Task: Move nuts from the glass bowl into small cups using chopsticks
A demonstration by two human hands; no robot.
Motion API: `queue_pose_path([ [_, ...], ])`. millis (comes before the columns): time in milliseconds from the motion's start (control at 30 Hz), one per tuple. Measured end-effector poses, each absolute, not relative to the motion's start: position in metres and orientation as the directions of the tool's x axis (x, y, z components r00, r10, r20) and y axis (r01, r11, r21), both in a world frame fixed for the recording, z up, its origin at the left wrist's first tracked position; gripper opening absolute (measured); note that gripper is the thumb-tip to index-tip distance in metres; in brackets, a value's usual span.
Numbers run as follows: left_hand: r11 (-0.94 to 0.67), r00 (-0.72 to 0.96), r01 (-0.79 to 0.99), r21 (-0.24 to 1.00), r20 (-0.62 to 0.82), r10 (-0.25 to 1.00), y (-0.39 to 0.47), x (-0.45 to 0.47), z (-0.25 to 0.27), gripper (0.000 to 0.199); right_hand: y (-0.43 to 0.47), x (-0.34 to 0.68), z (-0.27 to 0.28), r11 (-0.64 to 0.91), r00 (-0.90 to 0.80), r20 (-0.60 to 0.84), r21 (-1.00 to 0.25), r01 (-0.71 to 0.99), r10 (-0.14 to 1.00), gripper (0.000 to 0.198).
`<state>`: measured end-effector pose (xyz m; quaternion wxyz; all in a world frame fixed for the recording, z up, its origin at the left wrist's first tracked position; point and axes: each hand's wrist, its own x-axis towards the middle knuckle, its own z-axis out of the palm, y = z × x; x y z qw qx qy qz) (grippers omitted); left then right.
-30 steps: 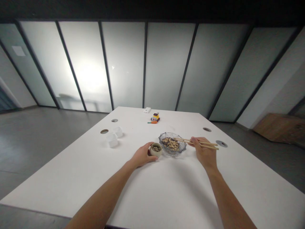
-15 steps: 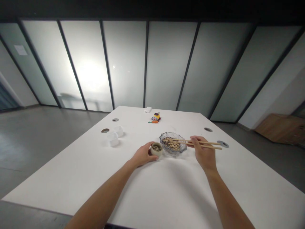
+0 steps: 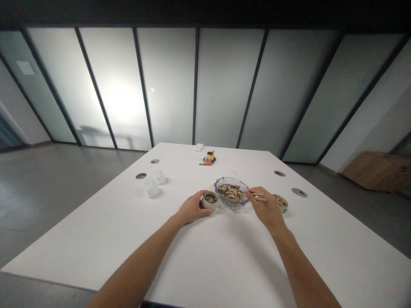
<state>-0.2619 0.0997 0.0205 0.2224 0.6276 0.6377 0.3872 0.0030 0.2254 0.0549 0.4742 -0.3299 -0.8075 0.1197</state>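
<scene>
My left hand [image 3: 193, 207] wraps round a small pale cup [image 3: 211, 206], which stands on the table and holds dark, striped seeds. Just right of it sits a clear, scalloped glass bowl [image 3: 236, 206] of peanuts mixed with dark seeds. My right hand [image 3: 266, 209] is closed on a pair of wooden chopsticks [image 3: 259, 196] at the bowl's right rim. Their tips reach in among the contents; whether they pinch anything is too small to tell. Behind that hand, partly hidden, stands a second pale cup [image 3: 284, 208] with what look like peanuts inside.
Two clear plastic containers [image 3: 152, 188] stand on the left of the white table [image 3: 105, 239]. Farther back are a yellow toy car [image 3: 209, 157], a small orange carrot-shaped item [image 3: 208, 164] and a white box [image 3: 199, 147]. Round holes [image 3: 299, 192] pierce the tabletop near both sides.
My right hand has shifted slightly left and lower, bringing the chopsticks from lying high across the bowl to a shorter reach into it. The right-hand cup is now uncovered. My left hand stays put.
</scene>
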Motion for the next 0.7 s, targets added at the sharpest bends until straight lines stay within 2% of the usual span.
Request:
queue_pose_path([
  [433,-0.089,-0.108,0.612,0.786,0.195,0.975,0.101,-0.263,0.016,0.07,0.233,0.007,0.054,0.756,-0.298,0.715,-0.488,0.436,0.633,0.057],
  [700,-0.083,-0.119,0.619,0.781,0.198,0.973,0.102,-0.263,0.016,0.07,0.24,0.008,0.048,0.769,-0.292,0.759,-0.396,0.501,0.581,0.056],
])
